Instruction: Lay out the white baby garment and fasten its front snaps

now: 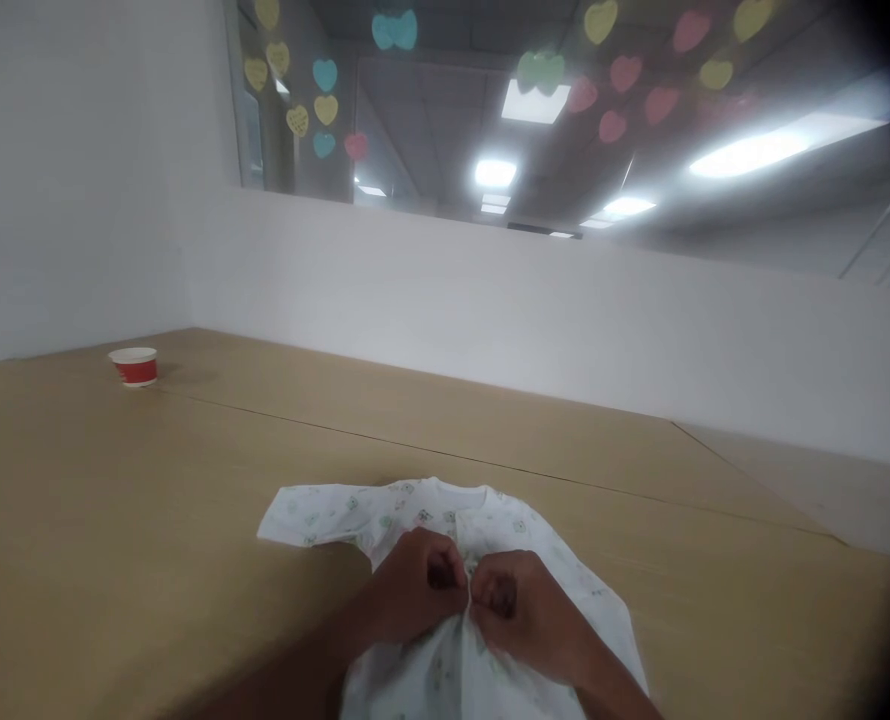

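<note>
A small white long-sleeved baby shirt [445, 675] with a faint green and grey print lies spread out in front of me, its neckline pointing away. My left hand [424, 585] and my right hand [520, 605] meet at the middle of its front. Both pinch the front edge of the cloth, which is lifted slightly between them. The fingertips nearly touch, and any fastener between them is hidden. One sleeve stretches out to the left; the other slopes down to the right, partly behind my right forearm.
The shirt lies on a wide light-brown table [152, 520] with a seam running across it. A red and white paper cup [136, 368] stands far left. Behind the table rises a white wall [430, 290] below a window with heart-shaped notes.
</note>
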A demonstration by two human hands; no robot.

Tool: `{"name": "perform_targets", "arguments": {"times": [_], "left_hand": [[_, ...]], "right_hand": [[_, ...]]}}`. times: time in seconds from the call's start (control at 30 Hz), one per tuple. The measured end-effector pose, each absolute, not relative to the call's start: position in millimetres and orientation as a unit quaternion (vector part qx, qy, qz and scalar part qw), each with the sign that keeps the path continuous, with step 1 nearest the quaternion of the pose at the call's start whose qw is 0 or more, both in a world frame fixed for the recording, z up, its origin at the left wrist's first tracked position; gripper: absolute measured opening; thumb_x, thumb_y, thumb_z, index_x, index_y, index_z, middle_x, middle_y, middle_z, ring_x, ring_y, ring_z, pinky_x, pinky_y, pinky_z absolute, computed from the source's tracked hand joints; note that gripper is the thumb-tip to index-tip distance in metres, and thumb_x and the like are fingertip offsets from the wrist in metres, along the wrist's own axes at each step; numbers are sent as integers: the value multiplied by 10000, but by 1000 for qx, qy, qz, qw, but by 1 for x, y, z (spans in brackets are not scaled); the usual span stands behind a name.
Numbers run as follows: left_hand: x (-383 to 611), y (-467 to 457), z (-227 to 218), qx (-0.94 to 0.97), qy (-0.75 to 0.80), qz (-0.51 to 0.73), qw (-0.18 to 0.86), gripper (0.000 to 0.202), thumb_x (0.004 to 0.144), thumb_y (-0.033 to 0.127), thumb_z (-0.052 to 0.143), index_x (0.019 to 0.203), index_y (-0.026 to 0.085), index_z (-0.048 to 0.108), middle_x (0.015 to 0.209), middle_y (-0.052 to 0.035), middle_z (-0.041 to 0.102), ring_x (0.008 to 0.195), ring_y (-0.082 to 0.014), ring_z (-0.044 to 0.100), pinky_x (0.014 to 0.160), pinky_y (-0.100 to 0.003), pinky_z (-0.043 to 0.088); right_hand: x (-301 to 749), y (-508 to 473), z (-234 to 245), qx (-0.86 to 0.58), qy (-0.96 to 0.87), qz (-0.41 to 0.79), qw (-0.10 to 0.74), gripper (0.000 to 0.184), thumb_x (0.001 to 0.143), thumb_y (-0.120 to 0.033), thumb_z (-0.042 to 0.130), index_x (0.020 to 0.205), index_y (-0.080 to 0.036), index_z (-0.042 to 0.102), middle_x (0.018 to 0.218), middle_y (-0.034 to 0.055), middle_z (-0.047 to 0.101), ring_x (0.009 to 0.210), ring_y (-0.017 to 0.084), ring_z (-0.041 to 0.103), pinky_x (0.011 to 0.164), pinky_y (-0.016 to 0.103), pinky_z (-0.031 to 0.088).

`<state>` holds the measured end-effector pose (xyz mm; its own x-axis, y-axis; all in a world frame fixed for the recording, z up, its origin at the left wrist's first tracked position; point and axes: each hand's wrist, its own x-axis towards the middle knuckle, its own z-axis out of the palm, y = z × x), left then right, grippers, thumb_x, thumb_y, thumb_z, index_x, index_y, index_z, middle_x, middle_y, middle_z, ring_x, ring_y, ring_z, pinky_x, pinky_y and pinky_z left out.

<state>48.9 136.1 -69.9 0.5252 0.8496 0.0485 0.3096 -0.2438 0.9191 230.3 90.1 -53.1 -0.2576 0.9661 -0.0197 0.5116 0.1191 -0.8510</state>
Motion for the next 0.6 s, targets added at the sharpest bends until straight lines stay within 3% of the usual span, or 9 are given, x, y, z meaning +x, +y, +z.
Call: {"name": "perform_targets", "arguments": {"times": [0.33,0.6], "left_hand": [[47,134,-72,744,374,282,477,145,694,238,694,781,147,621,686,5,619,642,-118,534,553,-213,360],[49,133,-69,744,377,300,463,86,722,157,588,798,161,548,638,47,518,611,-99,463,552,-221,335]], "right_hand": [[226,88,-66,-535,-779,189,266,105,664,-135,515,611,-180,437,600,-50,520,587,87,447,575,231,322],[231,87,-62,-529,-789,169,264,69,680,-145,539,681,-195,492,674,-44,562,666,110,473,666,248,350]]}}
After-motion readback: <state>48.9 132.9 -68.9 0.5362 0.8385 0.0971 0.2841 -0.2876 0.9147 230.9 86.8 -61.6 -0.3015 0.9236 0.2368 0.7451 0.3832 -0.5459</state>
